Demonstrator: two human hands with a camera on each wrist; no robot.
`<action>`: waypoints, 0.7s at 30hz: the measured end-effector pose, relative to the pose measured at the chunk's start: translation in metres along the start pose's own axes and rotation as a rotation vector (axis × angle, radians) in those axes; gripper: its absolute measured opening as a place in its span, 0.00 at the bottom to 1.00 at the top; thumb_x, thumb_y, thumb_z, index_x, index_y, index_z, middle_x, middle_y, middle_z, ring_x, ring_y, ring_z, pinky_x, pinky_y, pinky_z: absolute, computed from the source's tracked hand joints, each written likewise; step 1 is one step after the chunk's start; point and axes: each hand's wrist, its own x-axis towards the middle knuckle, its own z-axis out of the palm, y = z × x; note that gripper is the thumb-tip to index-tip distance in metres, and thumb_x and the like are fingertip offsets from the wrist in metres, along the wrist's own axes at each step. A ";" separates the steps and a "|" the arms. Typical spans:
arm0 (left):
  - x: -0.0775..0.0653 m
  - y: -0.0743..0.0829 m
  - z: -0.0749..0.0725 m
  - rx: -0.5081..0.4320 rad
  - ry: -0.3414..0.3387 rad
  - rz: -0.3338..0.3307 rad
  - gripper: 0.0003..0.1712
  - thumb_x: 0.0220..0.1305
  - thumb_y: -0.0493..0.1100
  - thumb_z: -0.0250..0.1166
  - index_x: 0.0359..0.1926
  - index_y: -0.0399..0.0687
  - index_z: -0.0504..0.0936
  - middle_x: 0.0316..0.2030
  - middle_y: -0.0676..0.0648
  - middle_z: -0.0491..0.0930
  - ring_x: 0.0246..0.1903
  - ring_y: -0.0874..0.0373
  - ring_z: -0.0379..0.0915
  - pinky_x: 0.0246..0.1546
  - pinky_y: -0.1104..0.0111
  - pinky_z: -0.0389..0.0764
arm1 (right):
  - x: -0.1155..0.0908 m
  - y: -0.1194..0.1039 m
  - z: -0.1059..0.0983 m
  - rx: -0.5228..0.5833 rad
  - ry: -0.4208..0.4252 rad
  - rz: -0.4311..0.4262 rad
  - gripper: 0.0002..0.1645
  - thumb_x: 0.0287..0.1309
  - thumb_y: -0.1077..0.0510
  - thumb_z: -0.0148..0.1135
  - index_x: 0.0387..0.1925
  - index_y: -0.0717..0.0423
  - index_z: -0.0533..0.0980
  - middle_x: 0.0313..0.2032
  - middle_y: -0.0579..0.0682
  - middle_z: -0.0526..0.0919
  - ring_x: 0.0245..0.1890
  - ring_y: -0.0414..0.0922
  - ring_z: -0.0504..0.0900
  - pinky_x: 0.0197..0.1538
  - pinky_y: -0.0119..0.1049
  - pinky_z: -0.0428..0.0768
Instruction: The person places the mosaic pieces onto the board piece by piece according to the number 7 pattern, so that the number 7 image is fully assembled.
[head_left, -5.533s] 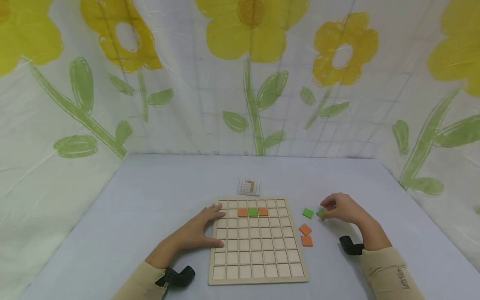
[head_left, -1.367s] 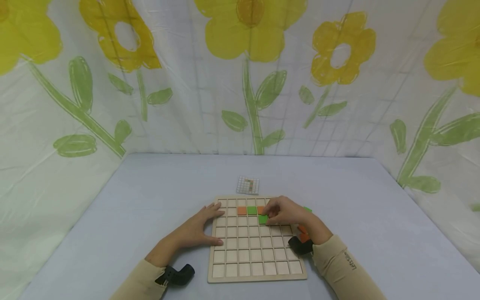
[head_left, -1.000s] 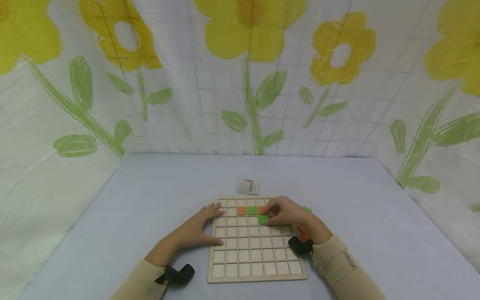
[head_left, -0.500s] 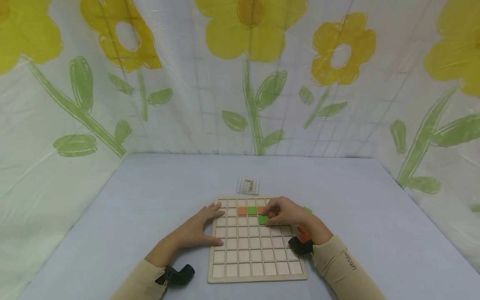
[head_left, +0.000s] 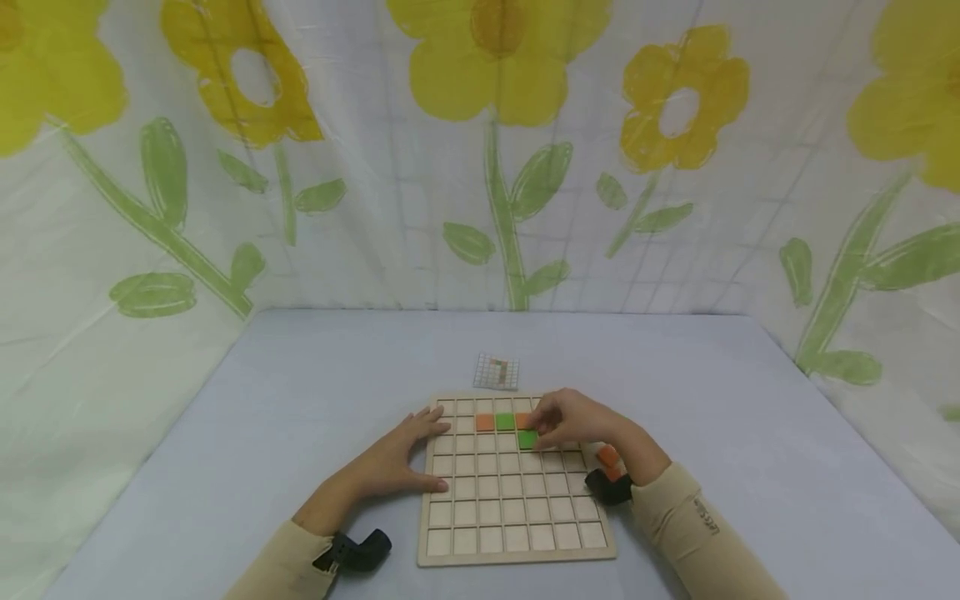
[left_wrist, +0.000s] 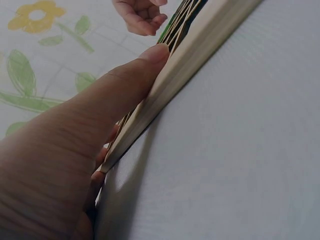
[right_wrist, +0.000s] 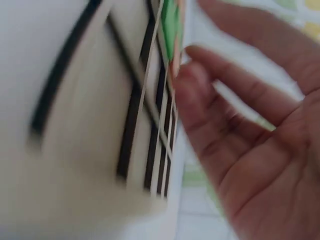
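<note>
A wooden grid board (head_left: pixel 517 511) lies flat on the table. My left hand (head_left: pixel 390 463) rests along its left edge, fingers and thumb spread; in the left wrist view the thumb (left_wrist: pixel 125 82) lies on the rim. An orange tile (head_left: pixel 485 422), a green tile (head_left: pixel 505 421) and another orange tile (head_left: pixel 522 421) fill neighbouring cells in the second row. Below the right orange one sits a green tile (head_left: pixel 527 439). Just over it hovers my right hand (head_left: pixel 576 418), fingers loosely bent with nothing visible between them; the right wrist view is blurred.
Beyond the board's far edge lies a small card with a printed grid (head_left: pixel 497 372). Two loose orange tiles, one in front (head_left: pixel 607 455), lie right of the board, partly covered by the right forearm and wrist camera (head_left: pixel 609 487). A flowered curtain (head_left: pixel 360 208) hangs behind the table.
The right hand has brought a green tile from right of the board into the third row, and has since shifted slightly right. The left hand has stayed put.
</note>
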 end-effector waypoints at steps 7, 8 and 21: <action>0.000 -0.001 0.001 0.002 0.009 0.000 0.52 0.37 0.67 0.72 0.64 0.53 0.67 0.72 0.50 0.51 0.72 0.43 0.39 0.71 0.47 0.45 | -0.016 0.000 -0.011 -0.036 0.010 0.018 0.17 0.49 0.54 0.70 0.41 0.57 0.80 0.40 0.49 0.81 0.39 0.40 0.80 0.43 0.29 0.80; 0.000 -0.001 0.001 0.005 0.009 0.001 0.52 0.37 0.67 0.72 0.64 0.53 0.67 0.72 0.50 0.51 0.72 0.43 0.39 0.71 0.47 0.45 | -0.020 0.001 -0.012 -0.040 0.015 0.019 0.17 0.49 0.54 0.70 0.40 0.57 0.80 0.40 0.50 0.81 0.38 0.40 0.79 0.43 0.29 0.80; 0.000 -0.003 0.002 -0.003 0.006 0.005 0.52 0.38 0.67 0.72 0.64 0.53 0.67 0.72 0.50 0.51 0.72 0.43 0.39 0.71 0.47 0.45 | -0.068 0.016 -0.020 -0.065 0.069 0.045 0.18 0.48 0.55 0.70 0.41 0.60 0.80 0.38 0.49 0.81 0.34 0.35 0.77 0.39 0.27 0.79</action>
